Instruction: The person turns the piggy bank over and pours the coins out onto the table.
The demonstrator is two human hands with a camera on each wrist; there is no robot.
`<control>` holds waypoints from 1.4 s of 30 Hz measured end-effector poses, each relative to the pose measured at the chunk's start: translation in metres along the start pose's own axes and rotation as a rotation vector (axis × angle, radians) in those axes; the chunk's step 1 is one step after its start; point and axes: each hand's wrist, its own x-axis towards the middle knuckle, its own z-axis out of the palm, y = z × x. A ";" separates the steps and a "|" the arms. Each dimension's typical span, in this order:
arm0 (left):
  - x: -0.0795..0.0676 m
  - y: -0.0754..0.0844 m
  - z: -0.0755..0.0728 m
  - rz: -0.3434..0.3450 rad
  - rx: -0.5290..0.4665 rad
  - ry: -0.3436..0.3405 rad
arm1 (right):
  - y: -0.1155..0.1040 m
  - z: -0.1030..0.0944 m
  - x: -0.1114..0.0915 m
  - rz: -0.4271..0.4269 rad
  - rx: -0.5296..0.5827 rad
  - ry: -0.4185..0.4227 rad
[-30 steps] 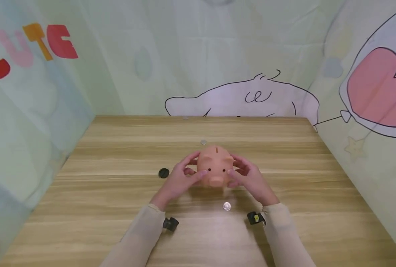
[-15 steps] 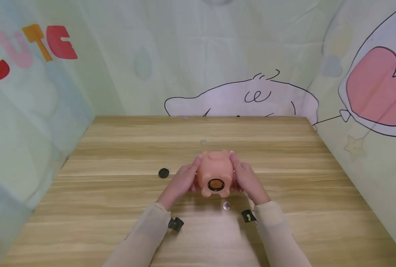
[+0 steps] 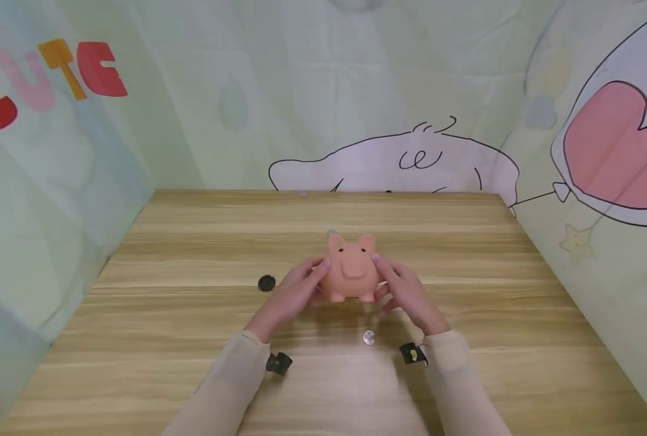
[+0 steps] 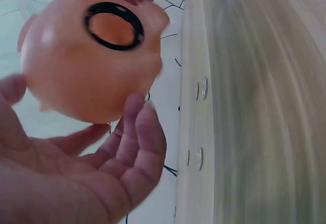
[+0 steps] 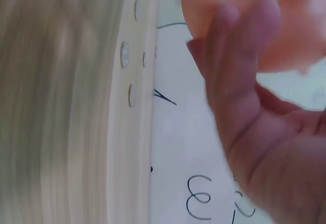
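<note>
A pink piggy bank [image 3: 352,270] is held up off the table between my two hands, its snout and eyes toward the head camera. My left hand [image 3: 296,289] grips its left side, thumb near the cheek. On the opposite side my right hand [image 3: 408,293] holds it, with some fingers curled below. The left wrist view shows the underside of the piggy bank [image 4: 91,71], where a black-rimmed round hole [image 4: 114,26] opens. A black round plug [image 3: 266,283] lies on the table left of my left hand.
One coin [image 3: 369,337] lies on the wooden table [image 3: 192,351] in front of the piggy bank. Behind it is another coin [image 3: 331,232], and a third coin [image 3: 302,194] sits by the far edge. Printed cloth hangs round the table.
The piggy bank has been tipped about between both hands: first its top slot faced up, then its underside hole showed, and now its face points forward. The plug and coins have stayed put.
</note>
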 end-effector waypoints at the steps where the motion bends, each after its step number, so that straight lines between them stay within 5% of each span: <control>1: 0.000 0.000 -0.002 0.019 -0.010 -0.010 | 0.000 -0.002 -0.001 -0.030 0.021 -0.026; 8: -0.003 0.002 -0.010 0.157 -0.093 -0.071 | 0.001 -0.014 -0.006 -0.225 0.030 -0.133; 13: -0.004 -0.001 -0.011 0.203 -0.099 -0.063 | 0.003 -0.012 -0.007 -0.286 0.035 -0.145; 20: -0.006 -0.007 -0.008 0.324 -0.164 -0.048 | 0.009 -0.004 -0.005 -0.488 0.100 -0.188; 34: -0.003 -0.007 -0.006 0.307 -0.137 -0.023 | 0.012 -0.005 -0.003 -0.466 0.119 -0.181; 42: -0.003 -0.003 -0.006 0.222 -0.080 0.023 | 0.006 -0.007 -0.008 -0.233 0.112 -0.082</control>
